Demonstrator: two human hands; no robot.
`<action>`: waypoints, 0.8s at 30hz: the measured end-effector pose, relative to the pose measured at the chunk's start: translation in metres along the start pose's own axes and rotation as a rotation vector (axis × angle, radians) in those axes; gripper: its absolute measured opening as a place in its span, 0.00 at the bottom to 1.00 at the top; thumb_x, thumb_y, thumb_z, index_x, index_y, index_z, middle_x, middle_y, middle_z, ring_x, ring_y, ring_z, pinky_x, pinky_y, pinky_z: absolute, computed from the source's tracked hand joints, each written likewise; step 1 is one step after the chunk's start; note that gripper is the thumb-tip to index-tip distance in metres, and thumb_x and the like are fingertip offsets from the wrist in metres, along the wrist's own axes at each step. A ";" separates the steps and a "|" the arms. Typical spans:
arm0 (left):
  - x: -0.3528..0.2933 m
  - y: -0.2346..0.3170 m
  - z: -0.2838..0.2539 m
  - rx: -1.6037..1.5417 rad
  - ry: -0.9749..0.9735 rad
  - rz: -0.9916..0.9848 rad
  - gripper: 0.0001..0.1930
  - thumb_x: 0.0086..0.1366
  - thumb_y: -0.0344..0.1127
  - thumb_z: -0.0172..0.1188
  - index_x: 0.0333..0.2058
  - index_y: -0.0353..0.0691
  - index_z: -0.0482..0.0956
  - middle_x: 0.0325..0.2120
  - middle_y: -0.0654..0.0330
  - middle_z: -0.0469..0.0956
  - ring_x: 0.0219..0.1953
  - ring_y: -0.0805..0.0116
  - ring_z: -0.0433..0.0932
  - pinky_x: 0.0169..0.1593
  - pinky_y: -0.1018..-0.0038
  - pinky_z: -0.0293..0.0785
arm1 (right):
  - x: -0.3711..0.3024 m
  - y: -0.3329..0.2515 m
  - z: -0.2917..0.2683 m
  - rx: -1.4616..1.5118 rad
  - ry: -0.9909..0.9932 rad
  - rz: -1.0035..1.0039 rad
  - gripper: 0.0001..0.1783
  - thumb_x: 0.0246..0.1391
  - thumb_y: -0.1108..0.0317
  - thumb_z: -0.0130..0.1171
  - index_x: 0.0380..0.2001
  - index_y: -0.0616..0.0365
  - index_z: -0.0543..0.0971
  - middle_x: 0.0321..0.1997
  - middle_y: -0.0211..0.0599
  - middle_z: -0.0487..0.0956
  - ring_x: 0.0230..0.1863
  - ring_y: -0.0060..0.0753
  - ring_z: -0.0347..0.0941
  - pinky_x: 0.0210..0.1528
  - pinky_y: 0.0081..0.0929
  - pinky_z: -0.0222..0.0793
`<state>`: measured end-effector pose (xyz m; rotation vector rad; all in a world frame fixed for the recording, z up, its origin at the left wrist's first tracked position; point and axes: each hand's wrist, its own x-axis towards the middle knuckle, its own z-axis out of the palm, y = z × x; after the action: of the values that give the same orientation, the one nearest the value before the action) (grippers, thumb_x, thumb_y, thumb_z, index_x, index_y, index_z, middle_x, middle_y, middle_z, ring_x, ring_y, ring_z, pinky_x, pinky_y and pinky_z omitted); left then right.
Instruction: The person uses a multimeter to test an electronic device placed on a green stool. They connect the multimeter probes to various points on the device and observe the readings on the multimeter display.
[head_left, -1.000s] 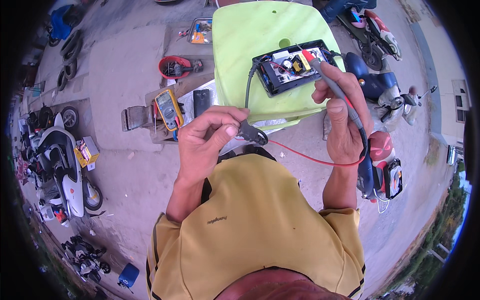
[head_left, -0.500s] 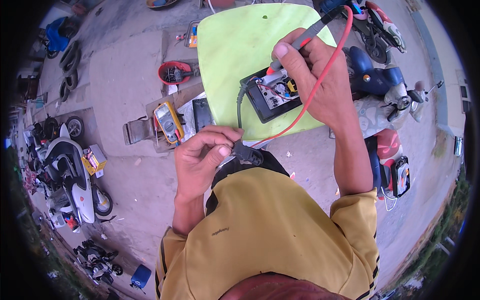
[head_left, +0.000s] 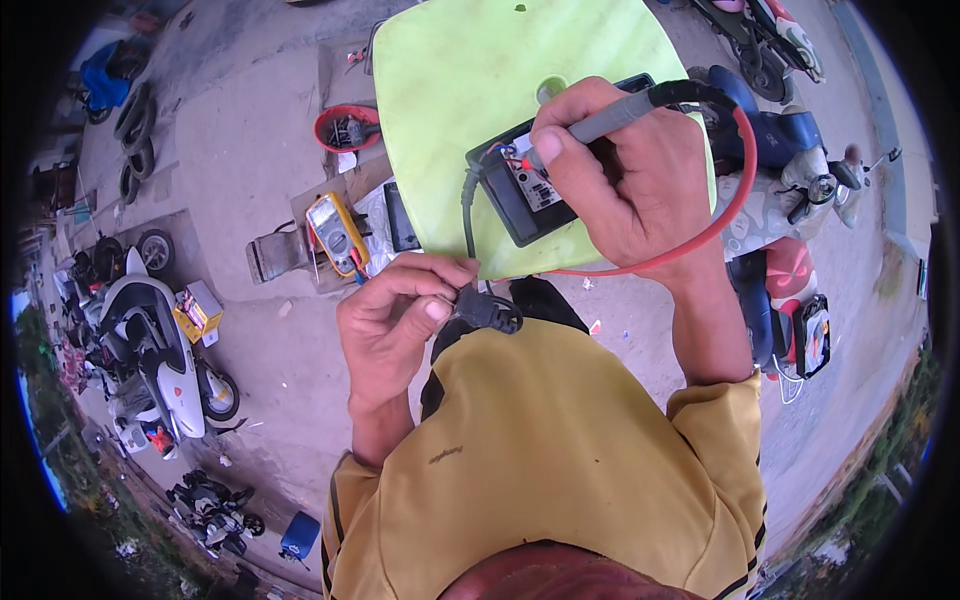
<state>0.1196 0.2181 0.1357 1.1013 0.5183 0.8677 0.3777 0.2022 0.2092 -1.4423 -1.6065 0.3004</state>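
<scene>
My right hand (head_left: 630, 175) grips a grey probe (head_left: 610, 115) with a red lead (head_left: 720, 215), its tip down inside an open black electronics box (head_left: 510, 195). The box lies on a light green plastic stool top (head_left: 470, 80). A dark cable (head_left: 466, 205) runs from the box toward me. My left hand (head_left: 390, 325) pinches the black plug (head_left: 490, 310) at the end of that cable, just above my yellow shirt.
A yellow multimeter (head_left: 337, 232) lies on the concrete ground to the left of the stool, beside a red bowl of small parts (head_left: 345, 128). Scooters (head_left: 160, 340) stand at the left, more at the right (head_left: 790, 170). Tyres (head_left: 135, 120) lie far left.
My right hand has brought the probe down from above the box into its left end. My left hand keeps hold of the black plug, almost unmoved.
</scene>
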 end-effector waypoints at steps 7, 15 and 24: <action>0.001 0.001 0.000 -0.005 -0.004 -0.007 0.05 0.66 0.23 0.65 0.39 0.29 0.81 0.43 0.48 0.82 0.50 0.52 0.82 0.57 0.56 0.77 | 0.002 0.001 0.002 -0.069 -0.029 -0.048 0.05 0.57 0.72 0.62 0.29 0.62 0.78 0.20 0.37 0.76 0.17 0.40 0.71 0.21 0.33 0.65; 0.001 -0.001 -0.003 -0.023 -0.021 -0.003 0.04 0.66 0.21 0.64 0.39 0.28 0.81 0.43 0.47 0.82 0.50 0.52 0.82 0.57 0.57 0.77 | 0.001 0.001 0.003 -0.104 -0.052 -0.053 0.07 0.55 0.71 0.63 0.29 0.62 0.76 0.23 0.42 0.78 0.20 0.51 0.74 0.22 0.39 0.68; -0.002 0.002 -0.002 0.036 0.050 -0.010 0.07 0.68 0.29 0.64 0.37 0.29 0.80 0.39 0.47 0.82 0.43 0.53 0.83 0.55 0.52 0.78 | 0.005 0.006 0.010 -0.175 -0.130 -0.083 0.07 0.56 0.72 0.64 0.31 0.62 0.76 0.23 0.41 0.78 0.19 0.47 0.73 0.21 0.35 0.67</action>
<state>0.1162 0.2183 0.1365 1.1110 0.5829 0.8820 0.3744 0.2124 0.2022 -1.5081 -1.8312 0.2127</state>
